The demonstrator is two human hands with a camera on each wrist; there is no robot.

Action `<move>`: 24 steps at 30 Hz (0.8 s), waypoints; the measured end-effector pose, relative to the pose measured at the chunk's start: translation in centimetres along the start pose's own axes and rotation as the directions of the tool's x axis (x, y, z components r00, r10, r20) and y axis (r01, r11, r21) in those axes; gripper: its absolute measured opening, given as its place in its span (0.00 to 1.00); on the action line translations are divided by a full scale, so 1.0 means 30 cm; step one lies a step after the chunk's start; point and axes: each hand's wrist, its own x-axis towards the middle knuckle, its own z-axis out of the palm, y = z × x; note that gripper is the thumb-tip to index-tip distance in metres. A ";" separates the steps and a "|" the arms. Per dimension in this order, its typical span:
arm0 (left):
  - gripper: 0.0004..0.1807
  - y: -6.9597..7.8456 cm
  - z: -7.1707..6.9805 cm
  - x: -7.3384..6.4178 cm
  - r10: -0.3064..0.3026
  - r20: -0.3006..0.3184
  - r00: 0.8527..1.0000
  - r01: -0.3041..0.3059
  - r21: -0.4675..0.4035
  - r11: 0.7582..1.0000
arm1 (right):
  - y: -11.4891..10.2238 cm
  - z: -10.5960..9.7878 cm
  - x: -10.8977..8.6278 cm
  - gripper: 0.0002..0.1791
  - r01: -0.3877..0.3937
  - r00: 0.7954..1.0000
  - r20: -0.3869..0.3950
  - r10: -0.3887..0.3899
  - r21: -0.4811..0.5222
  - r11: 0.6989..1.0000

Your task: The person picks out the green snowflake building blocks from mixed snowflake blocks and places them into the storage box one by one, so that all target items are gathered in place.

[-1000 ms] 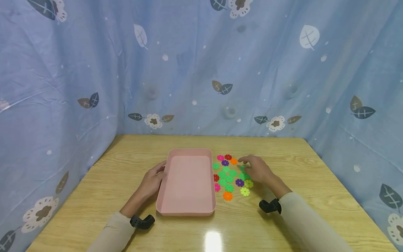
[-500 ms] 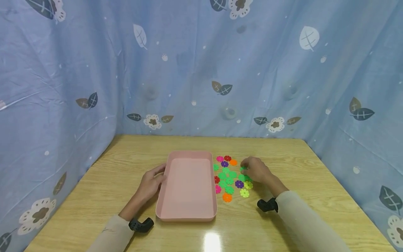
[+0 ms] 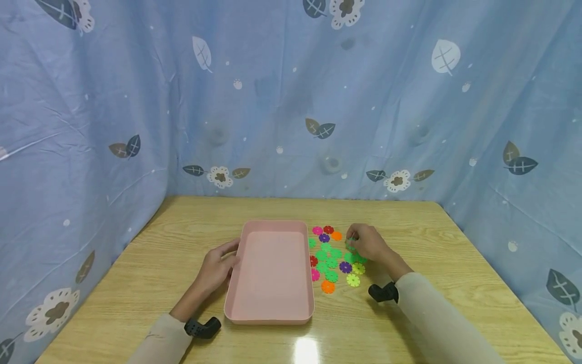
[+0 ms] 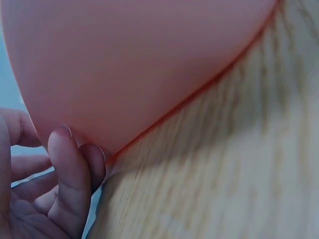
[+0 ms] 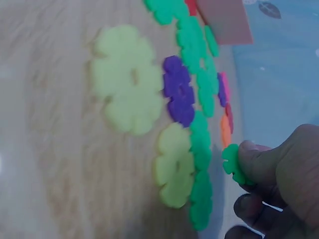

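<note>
A shallow pink tray (image 3: 273,273) lies on the wooden table. My left hand (image 3: 217,268) grips its left wall; in the left wrist view the thumb (image 4: 65,154) lies against the outer wall and another finger passes behind the rim. My right hand (image 3: 369,242) is to the right of the tray, over loose flower-shaped plastic discs. Between thumb and finger it pinches a green flower-shaped disc (image 5: 233,163), raised off the table in the right wrist view. Below it lie other green discs (image 5: 201,199), a purple disc (image 5: 178,92) and yellow discs (image 5: 127,79).
Several more discs in green, red, pink and purple lie against the tray's right side, with an orange disc (image 3: 328,287) nearest the front. A blue patterned curtain (image 3: 291,101) surrounds the table (image 3: 200,212) at the back and sides.
My right hand's fingers have closed on a green disc and lifted it slightly. My left hand stays at the tray, which has shifted slightly down in the head view with the whole scene.
</note>
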 end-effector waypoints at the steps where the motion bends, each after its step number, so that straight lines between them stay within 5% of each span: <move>1: 0.28 0.000 -0.001 0.000 0.004 -0.004 1.000 -0.004 0.007 1.000 | -0.004 -0.002 0.003 0.04 0.005 1.000 -0.008 -0.005 0.022 1.000; 11: 0.29 -0.005 -0.001 -0.007 -0.010 0.007 1.000 0.011 -0.022 1.000 | -0.125 -0.028 0.063 0.03 0.041 0.999 -0.037 -0.036 0.163 0.986; 18: 0.30 -0.005 0.002 -0.009 -0.029 0.010 1.000 0.030 -0.032 0.999 | -0.253 -0.013 0.118 0.06 0.025 1.000 -0.027 -0.016 0.372 0.928; 24: 0.30 -0.005 0.004 -0.014 -0.032 0.031 0.999 0.033 -0.060 0.998 | -0.348 0.027 0.154 0.07 0.032 0.999 -0.023 -0.024 0.444 0.896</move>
